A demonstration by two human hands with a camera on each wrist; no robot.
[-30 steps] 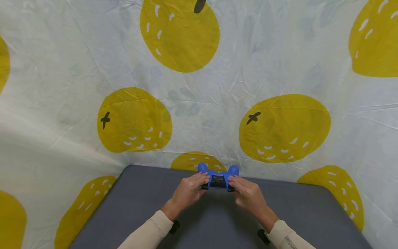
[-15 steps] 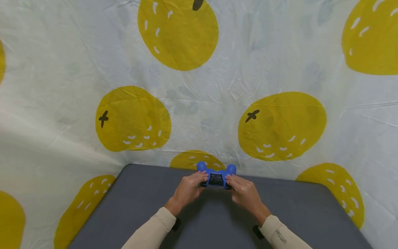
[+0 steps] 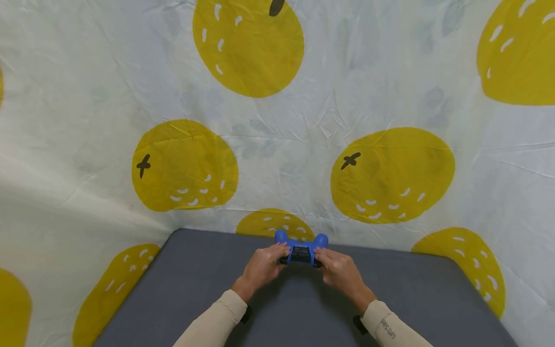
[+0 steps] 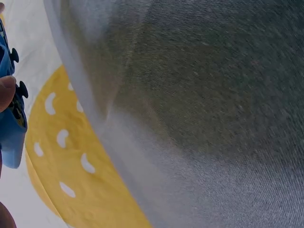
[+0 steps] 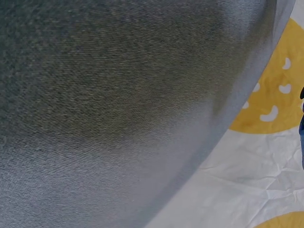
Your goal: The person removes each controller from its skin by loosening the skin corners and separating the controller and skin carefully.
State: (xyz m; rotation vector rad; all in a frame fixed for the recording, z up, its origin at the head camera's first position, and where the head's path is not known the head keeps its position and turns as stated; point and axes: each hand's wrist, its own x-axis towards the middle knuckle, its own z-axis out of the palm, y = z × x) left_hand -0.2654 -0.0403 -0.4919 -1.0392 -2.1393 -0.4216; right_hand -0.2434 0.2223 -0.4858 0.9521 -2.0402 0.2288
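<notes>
Head view: I am seeing both bare hands grasping one blue game controller (image 3: 300, 254), the left hand (image 3: 263, 265) pinching its left end and the right hand (image 3: 341, 273) pinching its right end. The controller is showing its black panel (image 3: 301, 254) toward me, and its two handles are pointing away from the person, overlapping, from where I am looking, the far edge of the grey table (image 3: 299, 313) and the patterned cloth (image 3: 284, 168) behind it.

Compared with a second ago, the forearms are standing closer together, and the right sleeve (image 3: 392, 327) is now showing more of its dark lettering. Compared with half a second ago, the controller is sitting slightly lower in my view, while both hands are keeping the same grip.

In the left wrist view I am catching the controller at the border, its dark thumbsticks (image 4: 22, 90) jutting out and a digit pressing against it. In the right wrist view only a sliver of it is showing, so I am not making out the right hand's grip there.
</notes>
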